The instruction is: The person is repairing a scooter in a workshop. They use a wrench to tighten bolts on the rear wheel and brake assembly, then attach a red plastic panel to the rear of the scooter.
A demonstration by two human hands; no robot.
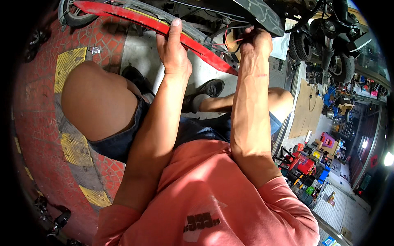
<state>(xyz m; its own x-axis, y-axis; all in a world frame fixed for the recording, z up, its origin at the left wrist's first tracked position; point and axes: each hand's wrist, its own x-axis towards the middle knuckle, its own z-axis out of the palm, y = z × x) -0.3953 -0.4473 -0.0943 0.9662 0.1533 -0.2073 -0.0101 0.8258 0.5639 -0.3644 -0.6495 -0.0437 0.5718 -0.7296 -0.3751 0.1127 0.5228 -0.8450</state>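
Observation:
A long, curved red scooter trim panel (133,18) with a dark inner side slants across the top of the view. My left hand (176,55) is closed on its middle, thumb over the red face and fingers behind it. Farther right, my right hand (257,44) reaches under a dark, angular scooter body (264,16) with a line pattern. Its fingers are curled at thin red and dark wires (226,37) and partly hidden in shadow. A tan rounded part (232,41) sits just left of those fingers.
A small wheel (80,16) stands at the far left, and knobbly tyres (301,47) at the right. Yellow textured strips (76,149) cross the red paved floor (41,123). Tools and boxes, including a red machine (303,164), crowd the right. My knees flank the work.

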